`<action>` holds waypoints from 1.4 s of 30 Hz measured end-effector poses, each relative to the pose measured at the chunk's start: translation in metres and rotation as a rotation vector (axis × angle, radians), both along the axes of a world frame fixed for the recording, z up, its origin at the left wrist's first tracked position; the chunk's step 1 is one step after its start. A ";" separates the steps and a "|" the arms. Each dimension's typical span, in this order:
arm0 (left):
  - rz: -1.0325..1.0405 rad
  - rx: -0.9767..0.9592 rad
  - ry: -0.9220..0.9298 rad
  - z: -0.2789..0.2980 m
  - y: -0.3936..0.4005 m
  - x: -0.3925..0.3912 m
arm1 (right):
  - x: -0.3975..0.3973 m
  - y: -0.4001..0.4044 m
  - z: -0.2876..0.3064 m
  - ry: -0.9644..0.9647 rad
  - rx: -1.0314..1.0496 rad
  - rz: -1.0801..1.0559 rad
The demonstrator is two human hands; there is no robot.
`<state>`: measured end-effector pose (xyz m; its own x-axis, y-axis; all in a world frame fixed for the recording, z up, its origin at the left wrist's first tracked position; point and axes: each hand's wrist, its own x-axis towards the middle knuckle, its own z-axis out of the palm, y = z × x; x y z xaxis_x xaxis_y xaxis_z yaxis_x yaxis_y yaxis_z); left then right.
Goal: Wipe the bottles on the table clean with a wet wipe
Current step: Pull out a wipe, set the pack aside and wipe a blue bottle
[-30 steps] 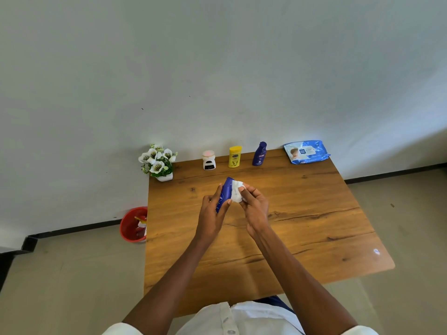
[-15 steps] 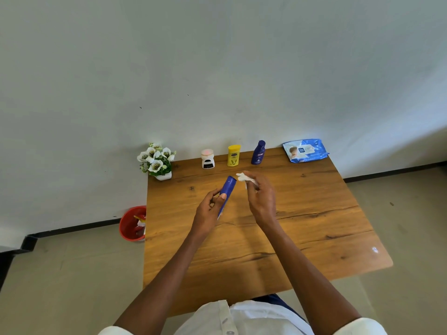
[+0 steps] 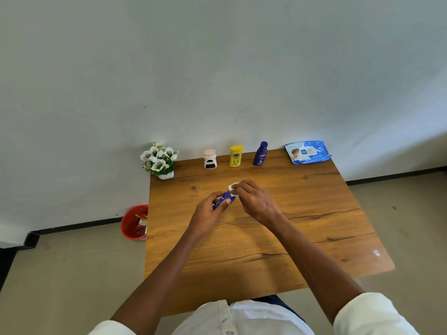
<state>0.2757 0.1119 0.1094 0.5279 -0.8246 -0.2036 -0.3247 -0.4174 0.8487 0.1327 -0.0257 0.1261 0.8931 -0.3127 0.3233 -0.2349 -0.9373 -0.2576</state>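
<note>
Wall (image 3: 217, 68): pale and plain, rising behind the desk's far edge.
Floor (image 3: 60, 274): beige, with a dark skirting line where it meets the wall.
Desk (image 3: 314, 226): wooden top with dark grain lines; every place below is given from it.
Shirt (image 3: 244, 320): white, at the desk's near edge; white sleeves are rolled above both forearms.
Bin (image 3: 134, 222): red, on the floor just off the desk's left edge, with red and white scraps inside.
Flowers (image 3: 159, 159): white blooms in a small white pot on the desk's far left corner.
Wipes pack (image 3: 307, 152): blue, lying flat on the desk's far right corner.
Left hand (image 3: 208, 213): above the desk's middle, its fingers and thumb curled round the lower part of the tube.
Right hand (image 3: 257, 201): above the desk's middle, just right of the left hand, fingers bent and pinching the wipe against the tube's top end.
Yellow bottle (image 3: 235, 156): upright at the desk's far edge, between the jar and the navy bottle.
Navy bottle (image 3: 260, 154): upright at the desk's far edge, left of the wipes pack and well apart from it.
Jar (image 3: 210, 159): white with a pinkish top, upright at the desk's far edge, right of the flowers.
Tube (image 3: 222, 200): blue, held tilted above the desk's middle, top end pointing away and to the right.
Wipe (image 3: 233, 188): white, bunched small, touching the tube's top end, partly hidden by the right fingers.
</note>
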 end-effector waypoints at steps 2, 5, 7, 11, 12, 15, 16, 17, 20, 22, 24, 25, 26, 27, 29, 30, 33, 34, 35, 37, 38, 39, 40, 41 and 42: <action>0.017 0.029 0.097 0.000 0.000 -0.001 | -0.002 0.001 -0.004 -0.031 -0.015 0.016; 0.091 0.009 0.348 -0.002 -0.001 -0.005 | -0.005 0.003 -0.009 -0.076 -0.035 0.024; 0.186 -0.038 0.546 -0.003 -0.001 -0.006 | -0.011 0.002 -0.020 -0.059 -0.012 0.010; 0.195 -0.062 0.706 -0.004 0.004 -0.001 | -0.028 0.006 -0.038 0.024 0.270 -0.200; 0.186 -0.071 0.731 -0.006 0.006 0.001 | -0.030 0.006 -0.039 0.018 0.409 -0.311; 0.175 -0.114 0.815 -0.007 0.010 0.000 | -0.030 0.003 -0.037 -0.093 0.925 -0.670; 0.172 -0.125 0.846 -0.007 0.011 -0.001 | -0.028 0.002 -0.035 -0.192 1.113 -0.731; 0.167 -0.132 0.879 -0.007 0.012 -0.001 | -0.026 0.002 -0.033 -0.292 1.300 -0.761; 0.175 -0.129 0.954 -0.007 0.013 -0.002 | -0.020 0.003 -0.019 -0.495 1.643 -0.762; 0.193 -0.129 0.972 -0.008 0.012 -0.002 | -0.015 0.006 -0.007 -0.617 1.758 -0.738; 0.210 -0.126 0.967 -0.008 0.011 -0.001 | -0.011 0.009 0.000 -0.690 1.810 -0.708; 0.214 -0.127 0.963 -0.009 0.011 0.000 | -0.009 0.011 0.004 -0.699 1.791 -0.698; 0.215 -0.129 0.958 -0.010 0.010 0.000 | -0.006 0.014 0.006 -0.694 1.726 -0.685; 0.211 -0.129 0.948 -0.011 0.009 0.000 | -0.002 0.016 0.007 -0.681 1.619 -0.661; 0.196 -0.127 0.924 -0.012 0.007 -0.001 | 0.005 0.022 0.010 -0.615 1.339 -0.626; 0.187 -0.131 0.916 -0.012 0.006 -0.002 | 0.009 0.025 0.012 -0.566 1.222 -0.626; 0.168 -0.147 0.896 -0.012 0.003 -0.007 | 0.020 0.033 0.018 -0.455 0.945 -0.566; 0.165 -0.152 0.880 -0.011 0.002 -0.008 | 0.023 0.035 0.017 -0.408 0.835 -0.527; 0.162 -0.159 0.856 -0.010 0.000 -0.011 | 0.025 0.037 0.016 -0.363 0.756 -0.495; 0.151 -0.186 0.792 -0.009 -0.001 -0.015 | 0.028 0.039 0.014 -0.328 0.689 -0.490; 0.144 -0.199 0.751 -0.008 -0.002 -0.017 | 0.029 0.040 0.013 -0.342 0.679 -0.506; 0.139 -0.211 0.709 -0.008 -0.002 -0.018 | 0.030 0.040 0.014 -0.365 0.679 -0.522; 0.137 -0.223 0.674 -0.008 -0.002 -0.020 | 0.030 0.039 0.015 -0.382 0.676 -0.538; 0.137 -0.234 0.650 -0.009 -0.001 -0.021 | 0.030 0.039 0.016 -0.396 0.674 -0.552; 0.136 -0.248 0.634 -0.009 -0.001 -0.022 | 0.030 0.039 0.015 -0.408 0.675 -0.565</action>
<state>0.2534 0.1108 0.1006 0.4717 -0.8212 -0.3211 0.3066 -0.1887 0.9329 0.1631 0.0133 0.1410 0.4130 -0.8947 0.1700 -0.3790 -0.3386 -0.8612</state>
